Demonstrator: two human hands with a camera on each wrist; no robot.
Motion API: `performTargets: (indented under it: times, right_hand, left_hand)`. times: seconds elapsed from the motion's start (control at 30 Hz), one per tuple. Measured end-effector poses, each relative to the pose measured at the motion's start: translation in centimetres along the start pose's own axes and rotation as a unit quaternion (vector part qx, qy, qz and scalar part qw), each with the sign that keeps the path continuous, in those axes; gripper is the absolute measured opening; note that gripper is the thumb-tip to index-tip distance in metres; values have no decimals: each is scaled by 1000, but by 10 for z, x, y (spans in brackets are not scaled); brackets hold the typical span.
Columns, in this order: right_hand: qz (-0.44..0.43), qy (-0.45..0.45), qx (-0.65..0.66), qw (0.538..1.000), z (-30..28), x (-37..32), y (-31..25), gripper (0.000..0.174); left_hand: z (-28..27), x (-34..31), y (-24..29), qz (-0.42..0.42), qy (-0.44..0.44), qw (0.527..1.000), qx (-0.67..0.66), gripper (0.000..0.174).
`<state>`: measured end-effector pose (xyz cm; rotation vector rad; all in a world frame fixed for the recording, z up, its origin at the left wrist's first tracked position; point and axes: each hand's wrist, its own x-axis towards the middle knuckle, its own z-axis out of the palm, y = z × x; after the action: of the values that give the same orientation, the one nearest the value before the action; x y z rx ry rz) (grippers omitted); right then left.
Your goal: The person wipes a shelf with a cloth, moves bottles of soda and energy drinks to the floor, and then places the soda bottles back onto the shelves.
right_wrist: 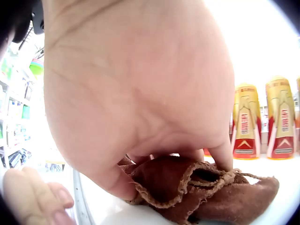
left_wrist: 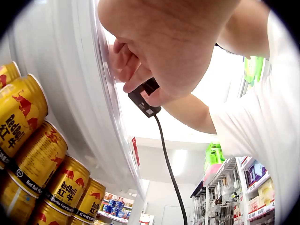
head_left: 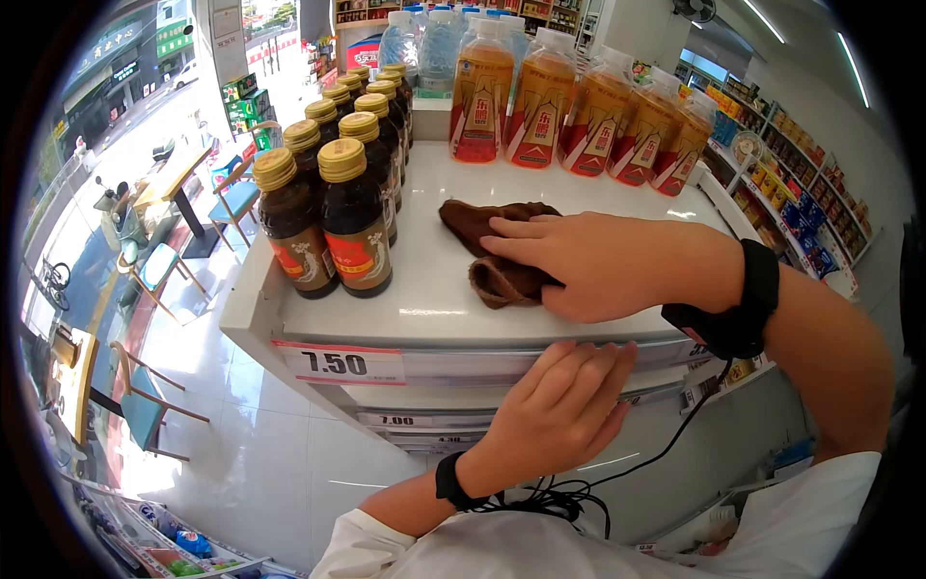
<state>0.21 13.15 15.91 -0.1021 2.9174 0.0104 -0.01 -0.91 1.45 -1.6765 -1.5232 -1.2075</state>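
A crumpled brown cloth [head_left: 502,253] lies on the white shelf top [head_left: 424,314]. My right hand [head_left: 608,261] is over its right part, with the back of the hand facing up. In the right wrist view the thumb and fingers of that hand [right_wrist: 140,93] grip the bunched cloth [right_wrist: 201,192], whose frayed edges fold open toward the camera. Lower down, my left hand [head_left: 555,415] is at the shelf's front edge beside the price rail [head_left: 463,367], its fingers loosely bent and holding nothing.
Dark bottles with gold caps [head_left: 352,217] stand in rows on the left of the shelf top. Orange drink bottles [head_left: 540,96] line the back, with clear water bottles [head_left: 439,48] behind. Yellow cans [left_wrist: 70,180] sit underneath. A black cable [head_left: 666,439] hangs from the right wrist.
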Motion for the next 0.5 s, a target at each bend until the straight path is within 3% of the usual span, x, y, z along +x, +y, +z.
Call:
performTargets:
  times: [0.17,0.2,0.3,0.37,0.4,0.43,0.47,0.5]
  right_hand:
    - [194,-31,-39,980,3,-62,72,65]
    - [296,-100,-27,950,-9,-67,72,54]
    - [342,-170,-77,921,-10,-81,101,39]
    - [295,-82,-30,952,-7,-74,100,31]
    - [306,-122,-3,944,-14,-69,88,39]
    - [156,20,-18,987,0,-53,81,50]
    - [120,30,-32,992,2,-43,78,59]
    - [149,-14,-8,989,-2,-39,72,61]
  left_hand:
    - [4,-1,0,0,11,1000,7,50]
    - [4,-2,-1,1,15,1000,10,49]
    - [2,-2,0,1,8,1000,9,49]
    - [2,1,-1,7,8,1000,15,49]
    - [1,-1,0,4,2,1000,17,49]
    - [3,0,-1,15,2,1000,17,49]
    - [3,1,0,13,2,1000,14,50]
    - [1,-1,2,3,1,1000,12,50]
